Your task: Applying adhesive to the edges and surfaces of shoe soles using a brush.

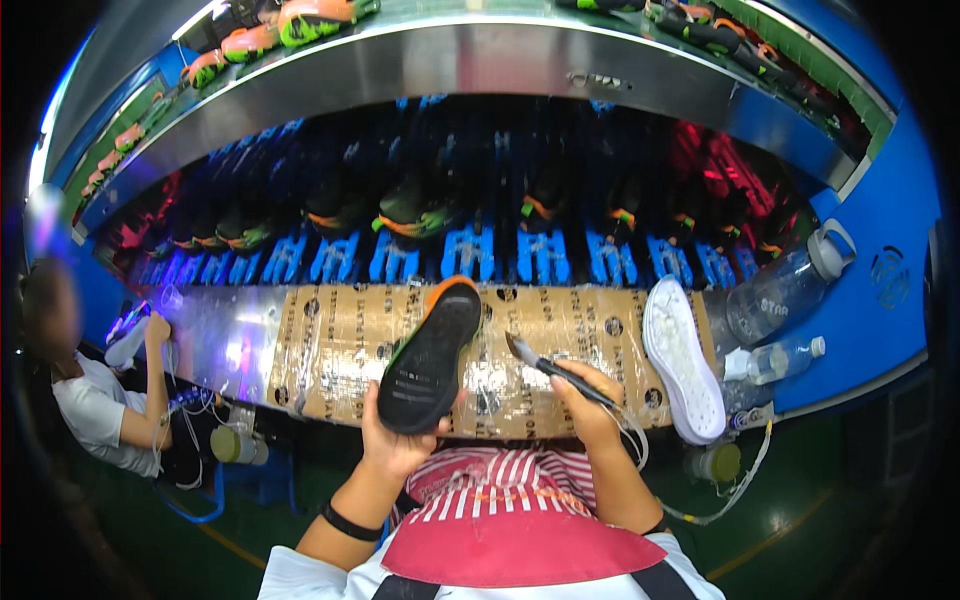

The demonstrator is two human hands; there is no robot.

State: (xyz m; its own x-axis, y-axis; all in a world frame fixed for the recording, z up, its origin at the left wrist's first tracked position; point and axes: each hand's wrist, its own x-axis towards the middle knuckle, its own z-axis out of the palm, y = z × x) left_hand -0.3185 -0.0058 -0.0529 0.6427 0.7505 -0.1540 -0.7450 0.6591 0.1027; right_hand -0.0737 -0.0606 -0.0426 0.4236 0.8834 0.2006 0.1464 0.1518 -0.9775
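My left hand [398, 447] is closed around the heel end of a shoe upper [432, 355], its black underside turned up toward me and its orange and green edges showing at the rim. In my right hand [588, 398] is a brush [545, 366] with a dark handle, gripped like a pen; its bristle tip points left toward the shoe upper, apart from it. A thin pale tube hangs from the brush by my wrist. To the right of that hand lies a white shoe sole [684, 360] with its hollow side up.
Film-covered cardboard [330, 350] tops the bench. Bottles [785, 362] stand at the right, a capped jar [718, 463] below the edge. Behind, shoe uppers [410, 205] sit on blue holders [468, 254] under a metal rail [450, 65]. Another person [110, 400] works at the left.
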